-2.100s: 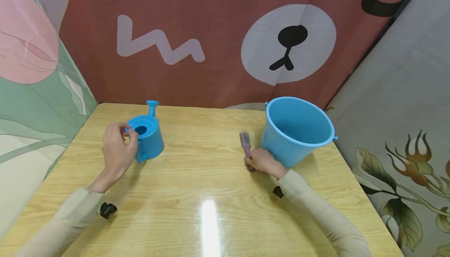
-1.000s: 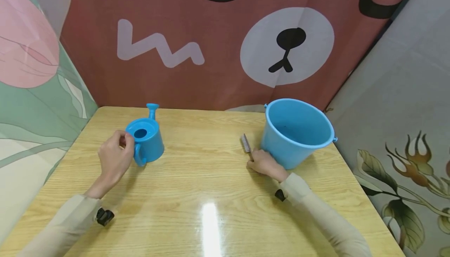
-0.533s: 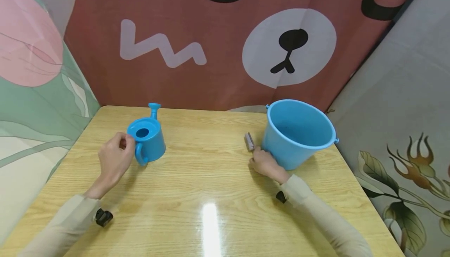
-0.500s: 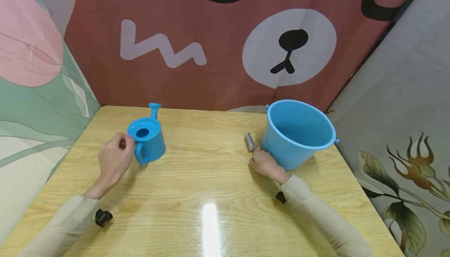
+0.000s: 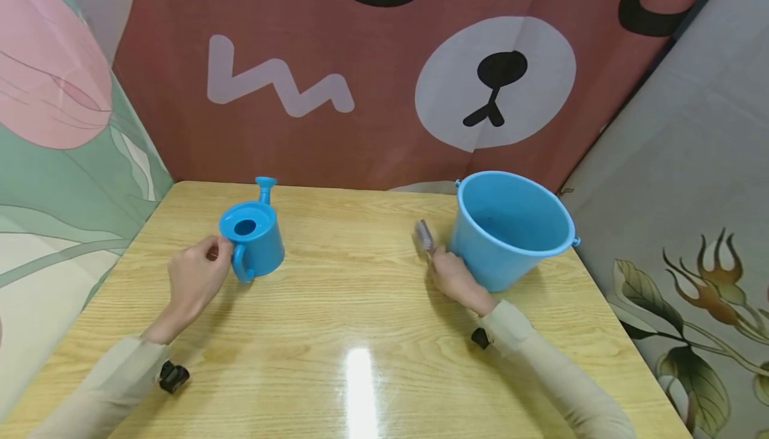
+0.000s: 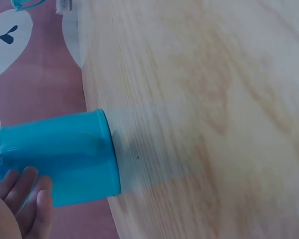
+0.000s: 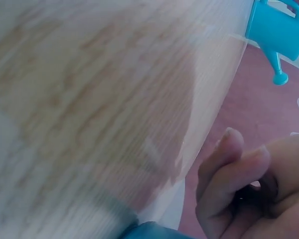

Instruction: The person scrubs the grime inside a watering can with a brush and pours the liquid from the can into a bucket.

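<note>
On the left of the table stands a blue watering can point(image 5: 255, 245), spout to the back and handle toward me. My left hand point(image 5: 197, 277) is beside its rim, fingers loosely bent and nothing held; in the left wrist view the fingers point(image 6: 27, 191) overlap the can's side. My right hand point(image 5: 454, 279) grips a small purplish brush point(image 5: 425, 235) by its handle, which the hand mostly hides. The bristled head points away from me and is slightly blurred. Curled fingers point(image 7: 229, 184) fill the lower right of the right wrist view, where the brush does not show.
A large light blue bucket point(image 5: 480, 252) stands upright right beside my right hand, its inside dark toward the bottom. The wooden table point(image 5: 300, 345) ends at the back against a printed brown bear cloth point(image 5: 372, 125). More patterned cloth point(image 5: 691, 212) hangs on the right.
The brush has turned in my right hand, its head showing at varying angles. My left hand has drawn slightly back and down from the watering can's rim. Can and bucket stay put.
</note>
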`<state>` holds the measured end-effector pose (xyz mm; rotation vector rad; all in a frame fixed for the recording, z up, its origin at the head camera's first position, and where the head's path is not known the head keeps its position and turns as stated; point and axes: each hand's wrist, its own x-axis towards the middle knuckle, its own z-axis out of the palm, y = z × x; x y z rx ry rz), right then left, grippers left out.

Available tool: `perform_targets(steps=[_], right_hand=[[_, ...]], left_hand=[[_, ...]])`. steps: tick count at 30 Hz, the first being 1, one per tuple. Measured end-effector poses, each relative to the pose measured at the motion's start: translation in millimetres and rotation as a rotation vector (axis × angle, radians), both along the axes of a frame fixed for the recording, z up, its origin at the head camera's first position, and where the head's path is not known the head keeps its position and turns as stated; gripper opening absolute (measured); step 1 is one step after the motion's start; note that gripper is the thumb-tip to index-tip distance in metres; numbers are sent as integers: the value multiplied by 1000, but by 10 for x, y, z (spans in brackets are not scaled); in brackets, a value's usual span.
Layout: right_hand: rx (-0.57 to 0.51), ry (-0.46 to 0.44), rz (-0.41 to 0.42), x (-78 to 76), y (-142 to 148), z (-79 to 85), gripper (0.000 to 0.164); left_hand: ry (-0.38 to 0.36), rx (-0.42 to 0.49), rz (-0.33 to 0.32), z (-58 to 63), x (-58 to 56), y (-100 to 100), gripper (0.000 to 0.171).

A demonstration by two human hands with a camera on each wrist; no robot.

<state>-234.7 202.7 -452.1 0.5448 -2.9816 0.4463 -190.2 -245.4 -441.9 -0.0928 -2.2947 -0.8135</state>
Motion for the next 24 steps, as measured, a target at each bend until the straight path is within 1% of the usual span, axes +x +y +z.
perform_targets(steps=[2,4,8,13,18,21,24], right_hand=[[-17,14,-5,-9,-1,1,15],[-43,8,-20,-17,-6,4,16],[-69,-6,-31,-26,-19,10,16],[-73,3,-42,-24,-46,21,15],[-86,-16,-57,-8,-73,37,13],[-86,-27,-60,-2,-83,38,13],[-88,-29,-58,4,-90,40,14]], left_hand=[[-43,-10,-14,-7,2,8,34],[-82,-7,-35,-15,5,18,35],[-116,4,-66,-50,6,29,37],[-155,19,-104,-89,9,29,36],[-218,26,-139,-102,24,32,37],[-285,67,-164,-97,36,49,41],[-369,150,-182,-74,40,76,47]])
